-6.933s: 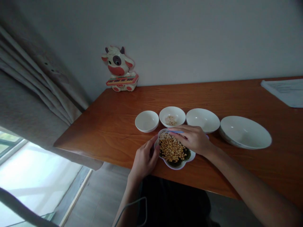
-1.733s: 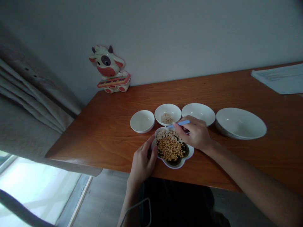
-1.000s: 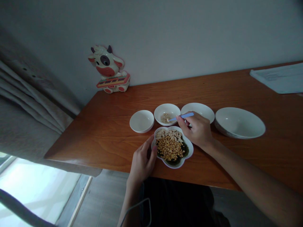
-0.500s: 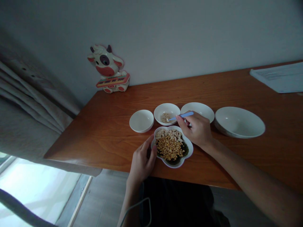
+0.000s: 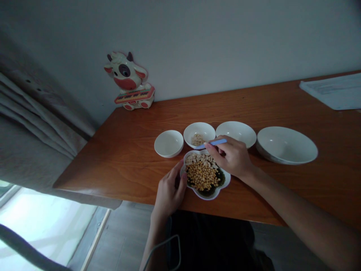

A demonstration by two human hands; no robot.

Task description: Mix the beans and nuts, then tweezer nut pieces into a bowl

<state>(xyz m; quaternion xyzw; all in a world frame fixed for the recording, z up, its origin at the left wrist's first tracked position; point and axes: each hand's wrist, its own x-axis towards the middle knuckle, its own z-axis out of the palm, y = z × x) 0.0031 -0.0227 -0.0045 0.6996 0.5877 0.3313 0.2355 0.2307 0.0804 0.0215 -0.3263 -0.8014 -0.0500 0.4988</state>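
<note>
A white flower-shaped dish [image 5: 222, 185] sits near the front edge of the wooden table, holding yellow beans, pale seeds and dark green bits. My left hand [image 5: 169, 192] curls around its left rim. My right hand [image 5: 232, 158] pinches a pair of blue tweezers [image 5: 216, 142], whose tip points left over the far edge of the dish. Just behind stands a small white bowl [image 5: 199, 130] with a few pale seeds in it.
An empty small bowl [image 5: 168, 143] stands left of the seed bowl; a wider bowl [image 5: 236, 130] and a large bowl [image 5: 286, 145] stand to its right. A cow toy keyboard [image 5: 130, 82] stands by the wall. Papers [image 5: 335, 91] lie far right. A curtain [image 5: 34, 113] hangs left.
My right hand has drawn the tweezers back from the seed bowl toward the flower-shaped dish. My left hand has stayed on the dish's rim.
</note>
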